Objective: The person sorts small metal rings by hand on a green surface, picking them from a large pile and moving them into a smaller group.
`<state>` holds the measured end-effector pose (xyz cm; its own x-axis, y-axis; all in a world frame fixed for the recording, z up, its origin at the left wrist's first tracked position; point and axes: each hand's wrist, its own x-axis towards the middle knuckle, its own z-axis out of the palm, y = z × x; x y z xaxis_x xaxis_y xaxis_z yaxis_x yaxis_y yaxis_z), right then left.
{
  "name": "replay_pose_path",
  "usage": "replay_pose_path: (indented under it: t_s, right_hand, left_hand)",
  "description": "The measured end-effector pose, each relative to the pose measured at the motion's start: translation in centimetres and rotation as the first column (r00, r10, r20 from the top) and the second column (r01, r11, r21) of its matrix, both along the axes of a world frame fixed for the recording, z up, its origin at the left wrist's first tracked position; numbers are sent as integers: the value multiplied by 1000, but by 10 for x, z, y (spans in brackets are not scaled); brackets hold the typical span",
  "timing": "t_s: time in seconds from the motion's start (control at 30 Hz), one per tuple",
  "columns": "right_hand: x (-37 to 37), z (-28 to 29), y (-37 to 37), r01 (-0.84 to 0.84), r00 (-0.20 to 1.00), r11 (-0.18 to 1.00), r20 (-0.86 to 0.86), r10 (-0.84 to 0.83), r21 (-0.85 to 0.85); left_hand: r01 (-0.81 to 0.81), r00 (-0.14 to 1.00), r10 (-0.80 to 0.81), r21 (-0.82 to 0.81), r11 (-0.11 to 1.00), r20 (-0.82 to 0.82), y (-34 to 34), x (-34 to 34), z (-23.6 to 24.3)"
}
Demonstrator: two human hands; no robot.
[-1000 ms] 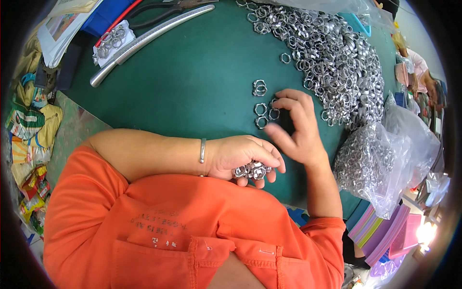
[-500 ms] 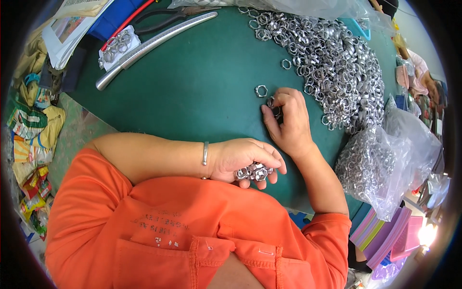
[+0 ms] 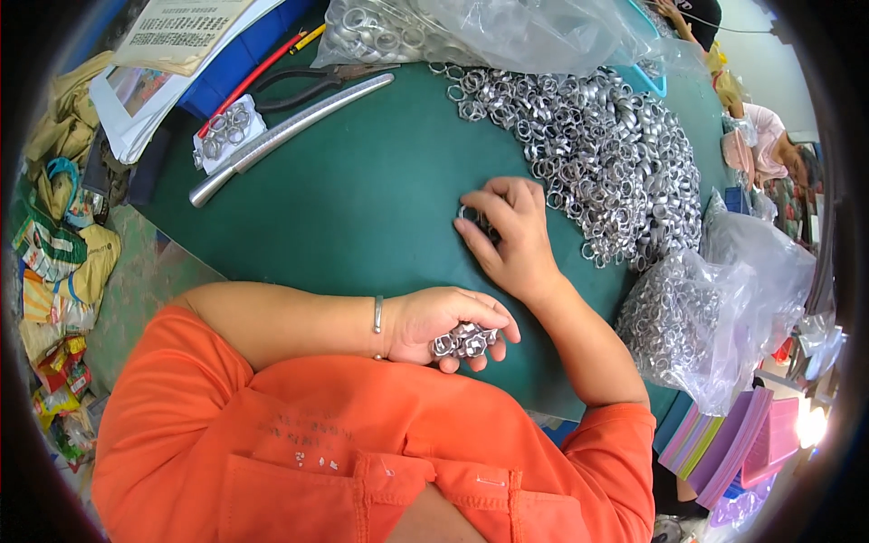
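My left hand (image 3: 453,312), with a silver bangle (image 3: 378,315) on its wrist, is cupped palm-up near my orange shirt. A small heap of shiny, faceted metal rings (image 3: 464,341) lies in its curled fingers. Farther out over the green tabletop (image 3: 362,172), my right hand (image 3: 514,237) has its thumb and fingers closed round a metal ring (image 3: 471,214). Its palm side is partly hidden, and I cannot tell how many rings are in it. To the far right of that hand spreads a big pile of loose metal rings (image 3: 615,163).
A ring sizing stick (image 3: 290,138), pliers (image 3: 312,86) and some larger rings on white paper (image 3: 226,131) lie at the back left. Clear plastic bags of rings (image 3: 389,32) stand behind and a filled bag (image 3: 674,317) stands at right. Another person (image 3: 769,136) is at far right.
The view has tilted, so the table sits lower in the picture. My right hand has moved left onto the lone ring that lay beside it. My left hand still holds its rings.
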<state>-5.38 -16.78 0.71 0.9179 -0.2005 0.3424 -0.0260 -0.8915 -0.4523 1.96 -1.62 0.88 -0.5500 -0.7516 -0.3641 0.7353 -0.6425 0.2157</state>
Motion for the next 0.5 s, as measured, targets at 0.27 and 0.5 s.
replay_pose_path:
  t_s: [0.27, 0.5]
  right_hand:
    - [-33, 6, -16, -179, 984, 974, -25, 177, -136]
    - [-37, -1, -11, -75, 986, 981, 131, 99, -177]
  left_hand:
    - [-91, 992, 91, 12, 996, -89, -3, 3, -7]
    - [-380, 919, 380, 24, 925, -106, -6, 11, -9]
